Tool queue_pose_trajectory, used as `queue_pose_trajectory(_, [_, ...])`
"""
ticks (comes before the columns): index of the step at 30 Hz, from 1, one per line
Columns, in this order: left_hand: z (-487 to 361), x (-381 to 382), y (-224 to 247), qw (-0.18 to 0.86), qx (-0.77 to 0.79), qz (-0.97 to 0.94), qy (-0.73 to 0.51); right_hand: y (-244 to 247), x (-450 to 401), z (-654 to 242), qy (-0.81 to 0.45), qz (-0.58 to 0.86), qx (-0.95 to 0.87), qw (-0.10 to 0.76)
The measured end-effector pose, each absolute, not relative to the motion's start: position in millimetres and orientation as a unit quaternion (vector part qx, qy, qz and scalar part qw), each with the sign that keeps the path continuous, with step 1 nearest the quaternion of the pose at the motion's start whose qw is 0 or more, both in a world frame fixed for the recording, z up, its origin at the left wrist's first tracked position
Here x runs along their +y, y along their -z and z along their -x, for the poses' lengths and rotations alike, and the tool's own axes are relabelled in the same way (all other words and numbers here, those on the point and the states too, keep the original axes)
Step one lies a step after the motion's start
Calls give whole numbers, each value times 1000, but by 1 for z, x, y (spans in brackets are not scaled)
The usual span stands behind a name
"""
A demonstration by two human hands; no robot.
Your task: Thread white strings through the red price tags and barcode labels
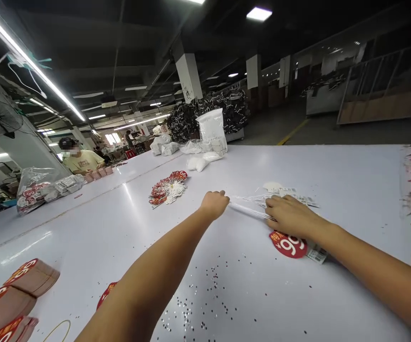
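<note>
My left hand [215,205] is closed around one end of a bundle of white strings [250,210], stretched out above the table. At the other end, my right hand [291,214] lies over the strings and some tags, its fingers bent down on them; what is under the palm is hidden. A round red price tag [289,244] marked 99 sticks out below that hand, with a white barcode label [316,254] beside it. More white tags [294,192] lie just behind the fingers. A fanned pile of red and white tags [170,187] sits beyond my left hand.
Stacks of red price tags [31,278] stand at the lower left. Small dark bits [201,304] are scattered near the front. Clear bags [36,190] and white packets [210,133] sit farther back. Across the table works another person [82,159].
</note>
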State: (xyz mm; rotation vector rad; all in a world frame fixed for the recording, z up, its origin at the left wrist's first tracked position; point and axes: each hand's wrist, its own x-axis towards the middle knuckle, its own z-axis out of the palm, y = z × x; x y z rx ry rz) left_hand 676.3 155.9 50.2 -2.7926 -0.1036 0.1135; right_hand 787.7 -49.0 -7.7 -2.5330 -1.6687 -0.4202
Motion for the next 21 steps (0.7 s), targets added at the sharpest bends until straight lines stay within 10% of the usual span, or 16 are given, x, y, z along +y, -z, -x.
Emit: queue_pose_trajectory(21, [-673, 196, -22, 83, -215, 973, -12, 47, -61, -828, 233, 853, -411, 222])
